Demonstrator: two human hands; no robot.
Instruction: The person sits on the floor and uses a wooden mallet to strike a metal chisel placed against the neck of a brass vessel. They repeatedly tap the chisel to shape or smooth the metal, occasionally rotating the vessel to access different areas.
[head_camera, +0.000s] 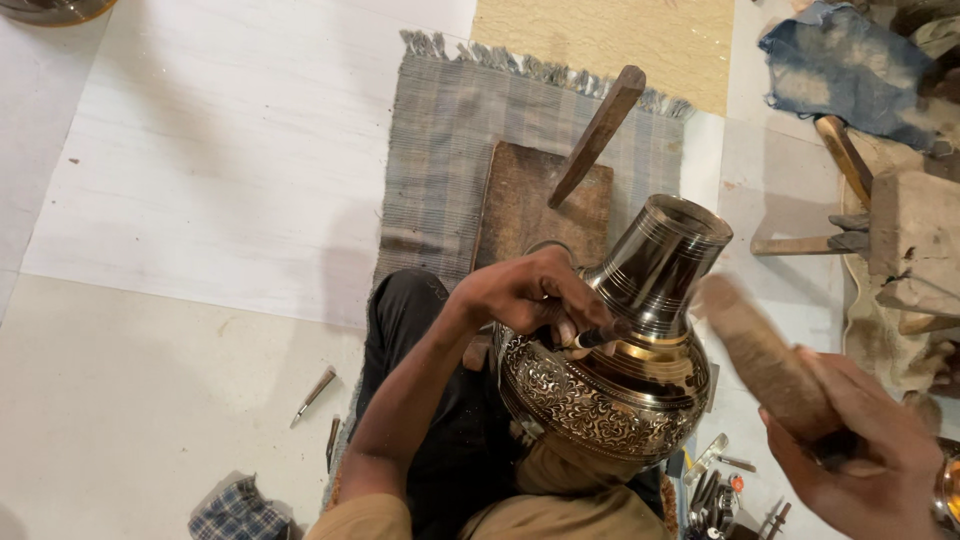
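Resting in your lap, one engraved brass vessel (620, 350) lies tilted, neck up and away. Your left hand (525, 292) pinches one chisel (590, 338) against its shoulder; your right hand (860, 450) grips one wooden mallet (765, 355), raised beside it. Two loose tools (313, 396) lie on the floor (150, 400).
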